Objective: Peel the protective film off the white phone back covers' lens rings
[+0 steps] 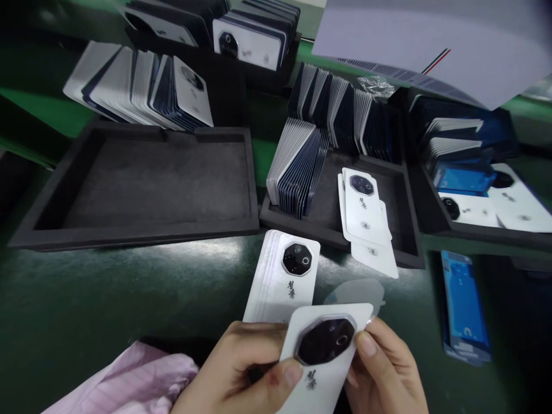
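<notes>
In the head view, my left hand [254, 368] grips a white phone back cover [330, 376] with its thumb on the front face. The cover has a dark octagonal camera window and black brush lettering, and it tilts toward me. At its upper right edge, my right hand [386, 368] pinches the cover between thumb and fingers. A clear film piece [360, 292] shows just behind the cover; whether the right fingers also touch it I cannot tell. Beyond my left hand, a fanned stack of similar white covers [282, 287] lies on the dark green table.
A black foam tray [142, 230] lies at left. A middle tray [411, 213] holds upright rows of covers [293, 167] and several loose white covers [364, 213]. Further right are another loaded tray [474, 230] and blue-filmed pieces [466, 305]. A white sheet [431, 34] hangs over the back right.
</notes>
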Tool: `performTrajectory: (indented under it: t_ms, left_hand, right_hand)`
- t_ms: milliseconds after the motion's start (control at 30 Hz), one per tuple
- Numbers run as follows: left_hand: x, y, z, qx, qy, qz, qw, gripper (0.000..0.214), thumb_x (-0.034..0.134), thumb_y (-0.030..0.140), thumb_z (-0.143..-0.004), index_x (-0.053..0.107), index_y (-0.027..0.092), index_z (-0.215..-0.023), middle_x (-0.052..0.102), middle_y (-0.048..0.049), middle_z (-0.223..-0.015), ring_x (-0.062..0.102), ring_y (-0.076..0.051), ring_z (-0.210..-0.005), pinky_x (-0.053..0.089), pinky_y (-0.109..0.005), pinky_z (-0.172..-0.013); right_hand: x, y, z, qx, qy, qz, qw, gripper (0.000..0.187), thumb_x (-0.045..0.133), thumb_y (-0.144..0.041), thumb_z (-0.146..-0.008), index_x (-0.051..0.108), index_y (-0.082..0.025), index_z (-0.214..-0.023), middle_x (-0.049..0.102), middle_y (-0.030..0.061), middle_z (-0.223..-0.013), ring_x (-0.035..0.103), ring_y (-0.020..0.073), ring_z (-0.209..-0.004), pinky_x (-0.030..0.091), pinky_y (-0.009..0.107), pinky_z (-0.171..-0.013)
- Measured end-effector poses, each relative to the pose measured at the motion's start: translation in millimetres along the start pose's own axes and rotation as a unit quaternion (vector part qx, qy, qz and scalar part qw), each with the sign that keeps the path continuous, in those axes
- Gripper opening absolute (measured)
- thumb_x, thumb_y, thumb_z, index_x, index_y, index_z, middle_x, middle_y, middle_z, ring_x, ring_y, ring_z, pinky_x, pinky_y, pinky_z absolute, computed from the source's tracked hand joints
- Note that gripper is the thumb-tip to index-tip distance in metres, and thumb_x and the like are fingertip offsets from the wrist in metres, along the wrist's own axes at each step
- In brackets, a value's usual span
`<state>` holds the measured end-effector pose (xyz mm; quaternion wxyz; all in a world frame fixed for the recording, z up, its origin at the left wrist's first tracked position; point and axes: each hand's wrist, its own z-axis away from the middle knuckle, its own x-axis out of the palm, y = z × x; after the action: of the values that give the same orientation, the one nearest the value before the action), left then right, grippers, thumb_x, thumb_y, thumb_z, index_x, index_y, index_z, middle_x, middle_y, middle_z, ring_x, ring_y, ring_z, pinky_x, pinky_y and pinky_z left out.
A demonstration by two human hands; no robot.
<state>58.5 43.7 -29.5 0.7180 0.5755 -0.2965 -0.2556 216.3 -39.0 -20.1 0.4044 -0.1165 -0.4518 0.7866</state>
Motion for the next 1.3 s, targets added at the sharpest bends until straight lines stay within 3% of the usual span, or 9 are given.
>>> performTrajectory:
  t_ms: [167,300,400,533,633,767,1033,1167,1300]
  left_hand:
    - [6.9,7.4,2.9,-0.019,0.038,0.032,0.999,0.043,0.059,0.058,-0.100,0.088,0.029,-0.086,0.074,-0.0033,-0.072,0.062,-0.019,-0.065,0.051,-0.025,-0.061]
    - [5.7,14.2,0.8,0.001,0.018,0.110,0.994,0.023,0.068,0.048,-0.098,0.083,0.045,-0.115,0.086,0.0016,-0.097,0.075,-0.020,-0.084,0.057,-0.023,-0.076]
    - [1.2,14.5,1.3,0.022,-0.025,0.142,0.989,0.039,0.073,0.033,-0.097,0.072,0.057,-0.128,0.084,0.0072,-0.118,0.078,-0.020,-0.102,0.058,-0.023,-0.089]
    - [-0.1,5.5,11.5,0.016,0.016,0.128,0.991,0.052,0.079,0.023,-0.093,0.069,0.053,-0.134,0.075,0.0066,-0.141,0.069,-0.022,-0.126,0.055,-0.023,-0.102]
    - [0.8,-7.1,22.1,0.015,-0.011,0.155,0.988,0.050,0.075,0.023,-0.095,0.068,0.049,-0.138,0.076,0.0022,-0.136,0.072,-0.025,-0.122,0.060,-0.024,-0.092]
    - [-1.9,-26.4,36.8,-0.034,0.018,0.101,0.994,0.053,0.083,0.024,-0.087,0.072,0.043,-0.136,0.077,-0.0031,-0.135,0.065,-0.033,-0.131,0.052,-0.038,-0.112]
    - [-8.1,-36.9,49.7,-0.072,0.020,0.090,0.993,0.053,0.081,0.023,-0.087,0.072,0.043,-0.136,0.074,-0.0056,-0.138,0.060,-0.040,-0.137,0.047,-0.050,-0.117]
    - [-6.9,-27.1,40.7,-0.076,0.008,0.102,0.992,0.050,0.081,0.023,-0.089,0.073,0.041,-0.135,0.074,-0.0053,-0.139,0.061,-0.039,-0.136,0.051,-0.048,-0.114]
    - [-3.5,-13.2,28.8,-0.076,-0.021,0.143,0.987,0.046,0.076,0.030,-0.095,0.069,0.049,-0.137,0.068,0.0012,-0.149,0.064,-0.032,-0.133,0.060,-0.035,-0.101]
  right_hand:
    - [5.1,-3.1,-2.4,0.049,0.026,0.006,0.998,0.036,0.096,-0.055,-0.058,0.085,-0.028,-0.079,0.052,-0.0022,-0.055,0.035,0.0062,-0.050,0.030,0.019,-0.046]
    - [7.8,-3.4,-5.5,0.057,0.008,0.002,0.998,0.037,0.094,-0.055,-0.062,0.084,-0.024,-0.079,0.049,-0.0032,-0.055,0.027,0.0051,-0.050,0.024,0.017,-0.045]
    - [9.1,-3.5,-7.6,0.068,-0.007,-0.010,0.998,0.034,0.092,-0.052,-0.067,0.083,-0.023,-0.082,0.045,-0.0048,-0.055,0.021,0.0048,-0.051,0.022,0.017,-0.045]
    - [9.7,-3.1,-9.2,0.088,-0.010,-0.027,0.996,0.035,0.093,-0.051,-0.066,0.082,-0.023,-0.083,0.040,-0.0073,-0.056,0.017,0.0029,-0.052,0.019,0.016,-0.047]
    - [7.8,-1.0,-10.4,0.097,-0.022,-0.035,0.994,0.035,0.092,-0.051,-0.068,0.079,-0.022,-0.081,0.039,-0.0080,-0.056,0.017,0.0028,-0.052,0.017,0.016,-0.047]
    - [4.3,1.5,-11.4,0.099,-0.049,-0.039,0.993,0.031,0.086,-0.049,-0.077,0.072,-0.021,-0.078,0.031,-0.0096,-0.056,0.016,0.0035,-0.051,0.017,0.018,-0.048]
    - [2.8,2.2,-12.9,0.102,-0.069,-0.047,0.991,0.032,0.082,-0.048,-0.081,0.068,-0.020,-0.075,0.029,-0.0095,-0.057,0.016,0.0046,-0.052,0.015,0.020,-0.049]
    - [0.1,3.9,-15.4,0.103,-0.076,-0.047,0.991,0.031,0.080,-0.048,-0.084,0.068,-0.020,-0.075,0.031,-0.0093,-0.056,0.017,0.0052,-0.051,0.016,0.020,-0.048]
    - [-4.1,5.7,-18.3,0.100,-0.096,-0.047,0.989,0.031,0.079,-0.047,-0.085,0.069,-0.020,-0.076,0.032,-0.0096,-0.054,0.017,0.0044,-0.049,0.018,0.018,-0.046]
